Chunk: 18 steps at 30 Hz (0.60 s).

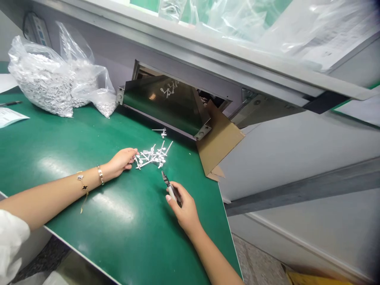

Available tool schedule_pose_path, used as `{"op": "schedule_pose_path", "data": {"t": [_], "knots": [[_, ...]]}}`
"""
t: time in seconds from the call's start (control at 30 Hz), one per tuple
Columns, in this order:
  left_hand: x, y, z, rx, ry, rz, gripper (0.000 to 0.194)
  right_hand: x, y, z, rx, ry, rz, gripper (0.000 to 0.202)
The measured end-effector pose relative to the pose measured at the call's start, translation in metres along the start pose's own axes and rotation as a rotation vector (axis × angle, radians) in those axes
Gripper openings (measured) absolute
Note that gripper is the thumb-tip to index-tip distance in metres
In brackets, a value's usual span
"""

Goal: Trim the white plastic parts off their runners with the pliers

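A cluster of small white plastic parts (152,156) with thin stems lies on the green table. At its left edge, my left hand (123,160) has its thumb and fingers pinched on one white part. My right hand (184,206) is wrapped round a pair of pliers (168,185), whose tip points at the near side of the cluster without touching it. Just beyond the cluster lies a smaller white piece (163,132). Farther back, a dark metal chute (166,103) slopes down to the table, with more white parts (169,89) on it.
Clear bags of small white pieces (44,79) stand at the back left of the green table (118,245). A cardboard flap (219,138) leans beside the chute's right side. Overhead runs a metal shelf edge (178,37). Papers (12,116) and a pen (10,103) lie far left.
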<state>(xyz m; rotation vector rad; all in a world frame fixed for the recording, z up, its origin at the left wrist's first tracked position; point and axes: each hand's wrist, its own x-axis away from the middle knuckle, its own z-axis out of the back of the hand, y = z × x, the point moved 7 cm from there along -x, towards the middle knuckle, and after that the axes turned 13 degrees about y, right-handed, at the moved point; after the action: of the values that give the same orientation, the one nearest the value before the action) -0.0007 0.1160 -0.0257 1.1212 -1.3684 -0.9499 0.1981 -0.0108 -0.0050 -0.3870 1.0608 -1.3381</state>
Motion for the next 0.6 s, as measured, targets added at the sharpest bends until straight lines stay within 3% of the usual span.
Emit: {"op": "schedule_pose_path", "data": {"t": [0.13, 0.2, 0.3, 0.4, 0.6], "knots": [[-0.023, 0.02, 0.003, -0.547, 0.053, -0.425, 0.027, 0.0, -0.006, -0.002, 0.018, -0.013, 0.032, 0.026], [-0.023, 0.025, -0.004, -0.766, 0.007, -0.569, 0.028, -0.001, -0.009, -0.003, 0.029, -0.018, 0.05, 0.025], [-0.014, 0.022, -0.015, -0.945, -0.138, -0.641, 0.03, -0.001, -0.012, -0.003, 0.035, -0.022, 0.076, 0.024], [-0.001, 0.02, -0.016, -0.994, -0.199, -0.686, 0.028, -0.001, -0.014, -0.003, 0.033, -0.033, 0.093, 0.024], [0.005, 0.03, -0.003, -0.817, -0.044, -0.644, 0.034, 0.001, -0.014, -0.005, 0.036, -0.056, 0.108, 0.024]]}}
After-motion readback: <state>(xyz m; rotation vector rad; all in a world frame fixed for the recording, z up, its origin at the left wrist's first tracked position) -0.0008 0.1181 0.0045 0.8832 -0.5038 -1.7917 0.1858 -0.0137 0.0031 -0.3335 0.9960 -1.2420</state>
